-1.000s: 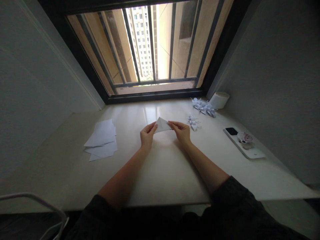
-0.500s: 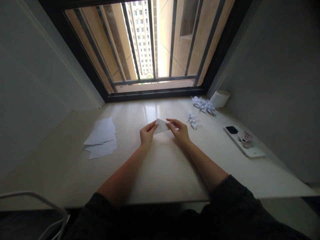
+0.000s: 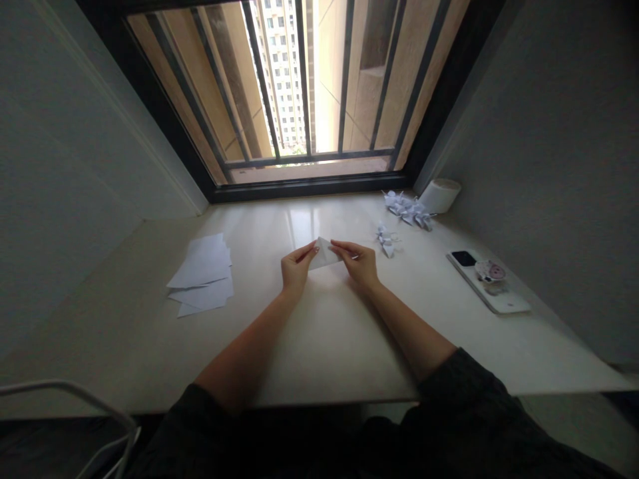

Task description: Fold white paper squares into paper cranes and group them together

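A small folded white paper (image 3: 324, 253) is held just above the pale desk top (image 3: 319, 332), in the middle. My left hand (image 3: 296, 269) pinches its left corner between thumb and fingers. My right hand (image 3: 358, 264) pinches its right side, fingers curled over the top edge. Both forearms reach in from the bottom of the view, with dark sleeves pushed up.
A loose stack of white sheets (image 3: 202, 274) lies to the left. One folded paper figure (image 3: 385, 241) sits right of my hands, and several more (image 3: 408, 209) lie by a white roll (image 3: 439, 195). A white phone (image 3: 486, 281) lies at the right. Window bars stand ahead.
My right hand has slid left along the paper toward my left hand, and the visible part of the paper has grown smaller. The view shifted slightly.
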`<move>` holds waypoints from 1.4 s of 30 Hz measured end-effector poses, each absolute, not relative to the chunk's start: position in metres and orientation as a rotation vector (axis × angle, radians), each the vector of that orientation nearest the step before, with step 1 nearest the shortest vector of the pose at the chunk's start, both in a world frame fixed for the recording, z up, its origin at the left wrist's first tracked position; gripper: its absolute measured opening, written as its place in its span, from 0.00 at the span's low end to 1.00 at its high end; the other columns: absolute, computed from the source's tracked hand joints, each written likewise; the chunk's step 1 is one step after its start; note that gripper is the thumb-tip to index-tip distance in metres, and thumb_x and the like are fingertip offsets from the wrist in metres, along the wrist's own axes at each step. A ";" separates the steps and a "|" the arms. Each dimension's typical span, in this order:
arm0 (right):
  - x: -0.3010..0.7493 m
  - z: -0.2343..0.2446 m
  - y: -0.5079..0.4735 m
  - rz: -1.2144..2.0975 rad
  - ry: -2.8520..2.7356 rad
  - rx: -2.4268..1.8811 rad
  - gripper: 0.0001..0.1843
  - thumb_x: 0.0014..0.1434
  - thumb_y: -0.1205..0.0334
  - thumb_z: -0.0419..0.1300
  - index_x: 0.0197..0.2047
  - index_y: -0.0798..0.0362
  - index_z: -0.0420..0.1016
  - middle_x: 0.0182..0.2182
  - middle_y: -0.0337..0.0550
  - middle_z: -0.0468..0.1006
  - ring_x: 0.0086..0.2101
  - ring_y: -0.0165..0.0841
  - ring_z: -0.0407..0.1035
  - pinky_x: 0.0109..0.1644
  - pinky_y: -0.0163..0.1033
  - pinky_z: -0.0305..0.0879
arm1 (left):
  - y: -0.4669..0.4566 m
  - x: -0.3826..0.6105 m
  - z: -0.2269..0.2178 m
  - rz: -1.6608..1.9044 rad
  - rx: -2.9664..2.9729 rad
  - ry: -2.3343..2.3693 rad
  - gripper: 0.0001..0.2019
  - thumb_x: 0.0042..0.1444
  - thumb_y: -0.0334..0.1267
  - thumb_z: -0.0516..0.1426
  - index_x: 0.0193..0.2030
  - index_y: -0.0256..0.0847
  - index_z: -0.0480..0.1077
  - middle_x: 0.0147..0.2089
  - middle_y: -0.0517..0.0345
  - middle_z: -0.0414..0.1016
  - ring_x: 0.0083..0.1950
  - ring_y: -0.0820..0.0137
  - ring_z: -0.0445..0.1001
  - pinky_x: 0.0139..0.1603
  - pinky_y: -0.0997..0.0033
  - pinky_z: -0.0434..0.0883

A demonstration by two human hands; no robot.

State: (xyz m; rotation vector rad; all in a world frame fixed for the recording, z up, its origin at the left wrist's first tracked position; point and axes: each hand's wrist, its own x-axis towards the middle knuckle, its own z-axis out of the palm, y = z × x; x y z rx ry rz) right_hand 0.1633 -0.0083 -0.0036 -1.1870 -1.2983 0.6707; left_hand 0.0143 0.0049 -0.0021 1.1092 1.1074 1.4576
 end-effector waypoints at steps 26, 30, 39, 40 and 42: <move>0.171 -0.001 -0.005 0.654 -1.393 -1.256 0.14 0.53 0.51 0.60 0.37 0.49 0.81 0.35 0.42 0.82 0.34 0.38 0.75 0.37 0.40 0.69 | 0.015 0.008 -0.016 1.246 1.125 1.141 0.16 0.37 0.43 0.67 0.35 0.39 0.79 0.35 0.51 0.80 0.36 0.65 0.75 0.39 0.66 0.71; 0.170 0.002 -0.006 0.583 -1.367 -1.270 0.21 0.51 0.49 0.62 0.46 0.50 0.77 0.37 0.45 0.81 0.33 0.35 0.73 0.35 0.38 0.68 | 0.016 0.008 -0.014 1.246 1.084 1.125 0.17 0.38 0.45 0.66 0.34 0.38 0.78 0.31 0.53 0.79 0.32 0.68 0.74 0.33 0.70 0.70; 0.151 -0.012 -0.004 0.778 -1.293 -1.339 0.26 0.42 0.43 0.66 0.36 0.56 0.76 0.29 0.45 0.77 0.26 0.31 0.69 0.28 0.36 0.66 | 0.012 0.011 -0.008 1.363 0.985 1.091 0.15 0.41 0.47 0.65 0.28 0.38 0.72 0.28 0.58 0.75 0.29 0.74 0.70 0.32 0.75 0.67; 0.149 -0.015 -0.004 0.792 -1.308 -1.347 0.24 0.43 0.42 0.65 0.33 0.56 0.77 0.28 0.45 0.78 0.25 0.31 0.69 0.28 0.36 0.65 | 0.011 0.011 -0.008 1.364 0.992 1.092 0.15 0.41 0.48 0.65 0.27 0.38 0.72 0.28 0.59 0.75 0.29 0.74 0.70 0.32 0.75 0.66; 0.146 -0.017 -0.004 0.807 -1.327 -1.336 0.23 0.45 0.42 0.63 0.32 0.56 0.78 0.28 0.46 0.79 0.26 0.32 0.69 0.28 0.36 0.65 | 0.009 0.012 -0.007 1.366 1.014 1.079 0.15 0.42 0.48 0.64 0.27 0.38 0.71 0.27 0.59 0.74 0.28 0.74 0.69 0.32 0.75 0.66</move>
